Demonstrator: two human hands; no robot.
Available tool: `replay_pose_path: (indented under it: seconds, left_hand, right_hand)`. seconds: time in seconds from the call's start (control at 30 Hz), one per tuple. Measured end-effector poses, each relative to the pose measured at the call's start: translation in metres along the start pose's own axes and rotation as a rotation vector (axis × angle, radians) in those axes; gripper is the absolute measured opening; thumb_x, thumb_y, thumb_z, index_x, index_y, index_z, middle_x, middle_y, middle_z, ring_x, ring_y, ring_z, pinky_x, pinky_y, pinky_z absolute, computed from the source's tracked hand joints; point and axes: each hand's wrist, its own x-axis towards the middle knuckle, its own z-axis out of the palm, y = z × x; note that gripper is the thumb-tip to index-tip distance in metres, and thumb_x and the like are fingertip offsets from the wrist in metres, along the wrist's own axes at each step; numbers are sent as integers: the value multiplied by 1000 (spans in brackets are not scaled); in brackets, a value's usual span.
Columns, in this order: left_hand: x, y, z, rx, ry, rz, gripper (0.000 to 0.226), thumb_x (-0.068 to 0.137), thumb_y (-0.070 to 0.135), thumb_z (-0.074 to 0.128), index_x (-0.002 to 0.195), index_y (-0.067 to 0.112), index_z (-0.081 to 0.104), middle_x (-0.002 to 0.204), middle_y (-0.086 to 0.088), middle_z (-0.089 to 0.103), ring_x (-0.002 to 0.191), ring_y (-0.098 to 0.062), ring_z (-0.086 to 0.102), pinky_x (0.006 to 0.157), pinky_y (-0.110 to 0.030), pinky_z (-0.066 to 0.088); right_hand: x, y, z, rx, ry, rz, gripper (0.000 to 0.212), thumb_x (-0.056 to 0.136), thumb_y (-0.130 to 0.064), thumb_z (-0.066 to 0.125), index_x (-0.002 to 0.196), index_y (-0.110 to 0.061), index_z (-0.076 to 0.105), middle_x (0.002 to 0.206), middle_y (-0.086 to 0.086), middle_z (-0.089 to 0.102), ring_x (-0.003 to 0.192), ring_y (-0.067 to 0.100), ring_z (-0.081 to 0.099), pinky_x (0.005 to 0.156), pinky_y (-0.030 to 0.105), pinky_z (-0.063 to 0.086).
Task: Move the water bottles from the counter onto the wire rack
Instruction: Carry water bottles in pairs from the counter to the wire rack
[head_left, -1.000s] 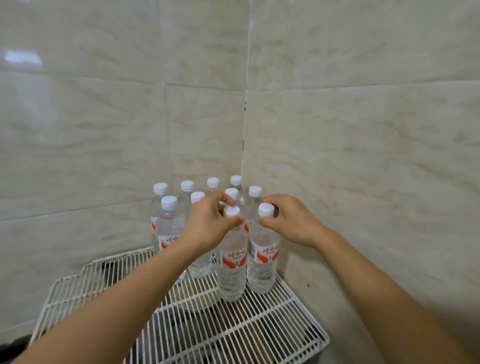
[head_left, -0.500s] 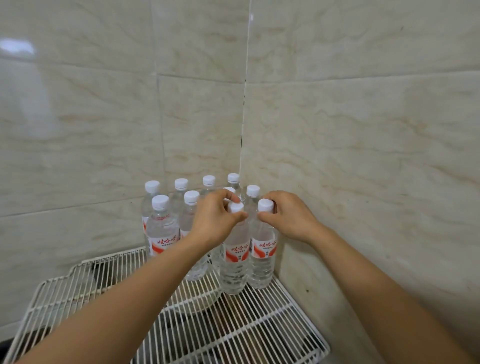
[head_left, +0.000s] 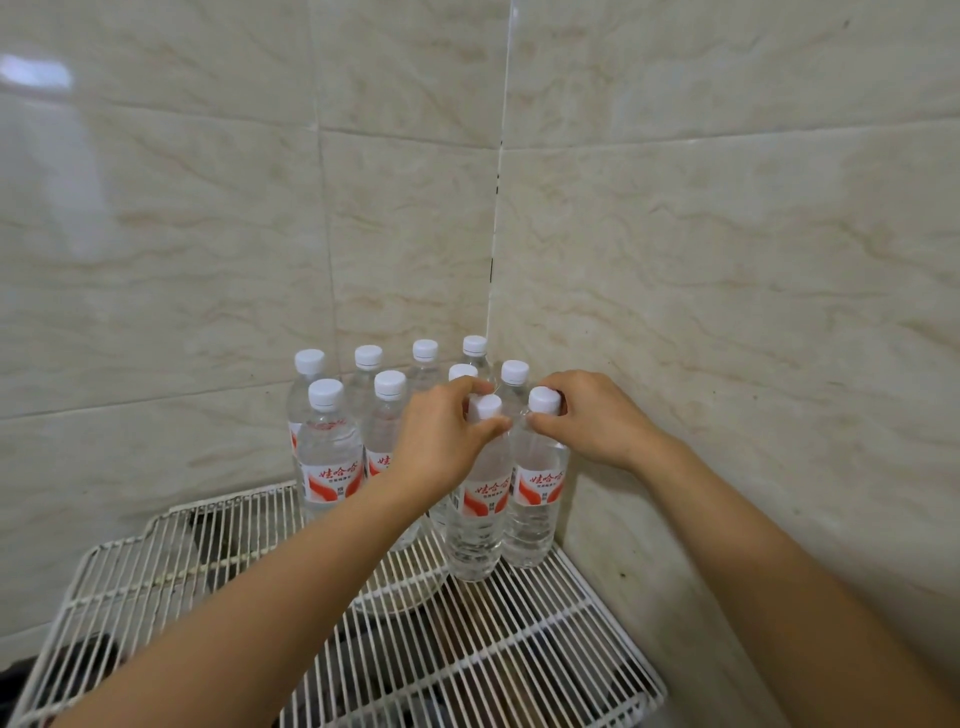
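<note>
change: over the last second your left hand (head_left: 441, 447) and right hand (head_left: 597, 421) have kept to the same two necks. both bottles have settled upright on the wires, and only the view has drifted.
meaning: this pair looks placed, so letting go is likely next (the counter is out of view, so what remains there is unknown).
left hand: thumb and fingers pinched round the neck of a clear ribbed plastic water bottle (head_left: 480, 501) with a white screw cap and a red-and-white label.
right hand: fingers curled round the neck of its twin bottle (head_left: 535, 499), just beside the first and close to the right-hand tiles.
rack: white coated wire rack (head_left: 519, 649), thin parallel rods with open gaps; the narrow bases sit across several rods.
others: eight matching bottles (head_left: 327, 457) clustered in the corner behind.
walls: glossy beige marble-look tiles (head_left: 727, 260).
below: a rounded metallic shape (head_left: 400, 592) under the rods, possibly a bowl.
</note>
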Motion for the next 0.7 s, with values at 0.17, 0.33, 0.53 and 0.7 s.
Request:
replay_pose_path:
  seconds: [0.17, 0.33, 0.53, 0.7]
  left_hand:
    - [-7, -1, 0, 66, 4, 48, 50, 81, 39, 68, 126, 20, 58, 96, 1, 67, 83, -11, 57, 74, -24, 45]
    - [-14, -1, 1, 129, -20, 95, 52, 88, 36, 60, 136, 24, 47, 122, -4, 60, 106, -18, 56, 85, -24, 40]
    - [-34, -13, -15, 114, 7, 102, 51, 89, 43, 55, 138, 32, 41, 124, 2, 56, 108, -14, 54, 90, -32, 48]
    - [-66, -34, -53, 121, 74, 51, 42, 91, 37, 52, 132, 28, 49, 123, 3, 57, 110, -13, 54, 92, -36, 49]
  right_hand:
    - [-6, 0, 6, -8, 54, -21, 25, 82, -28, 59, 66, -14, 45, 66, 0, 52, 64, 22, 52, 56, 38, 41]
    - [-15, -1, 10, -29, 79, -37, 14, 88, -30, 59, 88, -18, 55, 87, 0, 52, 86, 21, 53, 69, 36, 44]
    - [-27, -14, 13, -86, 239, -92, 44, 91, -33, 58, 131, -15, 54, 124, 2, 50, 117, 18, 39, 99, 36, 40]
    - [-37, -64, 30, -18, 310, -253, 35, 90, -27, 61, 120, -10, 61, 116, 3, 55, 113, 18, 42, 95, 35, 41]
